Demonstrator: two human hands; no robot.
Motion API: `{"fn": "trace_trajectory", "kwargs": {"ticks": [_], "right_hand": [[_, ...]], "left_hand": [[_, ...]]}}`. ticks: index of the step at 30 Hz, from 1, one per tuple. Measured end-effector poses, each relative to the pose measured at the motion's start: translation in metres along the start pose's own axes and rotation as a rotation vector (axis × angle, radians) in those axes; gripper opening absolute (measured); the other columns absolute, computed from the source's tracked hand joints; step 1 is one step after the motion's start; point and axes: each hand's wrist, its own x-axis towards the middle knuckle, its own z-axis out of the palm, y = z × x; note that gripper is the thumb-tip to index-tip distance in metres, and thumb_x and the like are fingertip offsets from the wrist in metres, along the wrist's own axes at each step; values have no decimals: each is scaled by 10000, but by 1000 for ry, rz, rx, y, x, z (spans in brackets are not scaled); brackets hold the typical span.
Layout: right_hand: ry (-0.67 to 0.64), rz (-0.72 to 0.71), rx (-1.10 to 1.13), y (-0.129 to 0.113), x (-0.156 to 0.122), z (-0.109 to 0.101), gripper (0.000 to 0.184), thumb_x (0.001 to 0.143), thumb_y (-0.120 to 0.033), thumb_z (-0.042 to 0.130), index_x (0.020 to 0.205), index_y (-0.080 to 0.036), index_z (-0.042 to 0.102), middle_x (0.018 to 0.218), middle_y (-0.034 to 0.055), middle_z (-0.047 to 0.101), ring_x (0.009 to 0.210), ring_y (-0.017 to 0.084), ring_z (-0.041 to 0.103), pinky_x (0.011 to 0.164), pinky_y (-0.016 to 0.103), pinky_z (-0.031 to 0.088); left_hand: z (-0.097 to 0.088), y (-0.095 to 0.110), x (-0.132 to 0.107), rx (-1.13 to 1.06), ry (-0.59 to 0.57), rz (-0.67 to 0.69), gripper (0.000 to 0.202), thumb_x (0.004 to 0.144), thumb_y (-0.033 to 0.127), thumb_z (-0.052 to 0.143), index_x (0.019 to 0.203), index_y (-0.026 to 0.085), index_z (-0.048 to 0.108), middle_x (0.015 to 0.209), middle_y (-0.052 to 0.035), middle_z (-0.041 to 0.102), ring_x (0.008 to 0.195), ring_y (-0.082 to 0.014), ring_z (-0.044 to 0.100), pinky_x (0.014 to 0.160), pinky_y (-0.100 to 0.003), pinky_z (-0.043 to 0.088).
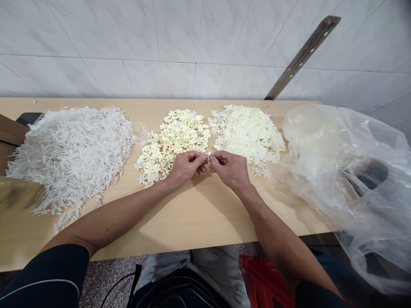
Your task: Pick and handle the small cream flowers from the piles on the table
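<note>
My left hand (pixel 189 166) and my right hand (pixel 230 169) meet over the table, fingertips pinched together. A small white artificial flower (pixel 208 155) shows between them, mostly covered by the fingers. Beside my left hand spreads a heap of cream flowers with yellow centres (pixel 175 132). Behind and to the right of my right hand lies a denser heap of pale white flowers (pixel 250 130). Farther left is a big pile of thin white plastic strands (pixel 75 149).
A large clear plastic bag (pixel 324 145) covers the table's right end and hangs over its front edge. A brown box (pixel 11 132) stands at the far left. Against the tiled wall (pixel 176 34) leans a slotted metal bar (pixel 302 57). Something red (pixel 266 280) is below the table.
</note>
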Motion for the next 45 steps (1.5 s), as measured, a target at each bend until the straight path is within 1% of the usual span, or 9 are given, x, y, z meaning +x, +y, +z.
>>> {"fn": "trace_trajectory", "kwargs": {"ticks": [8,15,20,23,27,31,36,42,45], "right_hand": [[36,-21,-30,0,0,0,162,884,-266,645,887,-192,789,654,13,737,600,197,735,585,279,584],[16,66,176,-8,1,-2,225,887,-392,732,921,-171,751,695,39,749,595,205,748,612,315,646],[55,30,119,-7,0,-4,289,892,-457,750,954,-176,764,747,54,763,658,219,763,635,334,666],[-7,63,91,-5,0,-2,283,884,-458,763,928,-179,773,742,55,766,657,227,766,635,338,666],[-78,128,146,-6,2,-2,265,874,-443,766,879,-178,766,712,52,758,654,222,763,645,333,667],[-105,147,254,-9,3,-3,282,847,-440,784,950,-177,766,778,51,760,683,207,751,651,335,674],[-30,57,170,-5,2,-3,287,855,-443,770,997,-193,770,861,58,761,728,209,731,597,319,650],[14,-86,-29,0,3,-2,184,904,-370,718,920,-205,797,801,46,777,721,210,733,680,326,613],[62,-140,-141,0,3,-2,166,911,-332,698,919,-214,815,813,49,792,747,221,741,707,330,591]], "left_hand": [[2,2,-1,-23,-2,-14,381,857,490,791,870,110,765,661,-54,710,539,-115,638,547,-230,546],[1,2,-1,-95,-9,-46,355,831,465,814,871,116,765,731,-68,737,575,-119,659,544,-226,539],[0,-2,2,-42,66,-10,319,857,439,777,839,122,747,699,-55,720,539,-114,638,526,-229,529],[1,-2,1,14,86,10,292,875,409,751,831,120,742,652,-44,701,526,-112,629,532,-226,534],[3,1,-1,43,56,-10,243,879,357,729,836,119,741,632,-40,697,524,-109,627,548,-221,544],[4,3,-2,45,45,-11,201,878,313,708,809,125,727,624,-33,692,516,-102,619,546,-212,535],[5,3,-2,54,47,-27,176,874,283,694,800,126,723,615,-35,695,519,-104,625,546,-206,530],[4,4,-4,69,22,-28,152,863,287,709,875,136,728,631,-32,707,538,-123,651,572,-228,556],[3,5,-5,68,10,-20,205,872,335,728,924,137,730,649,-39,715,556,-139,667,576,-243,567]]}}
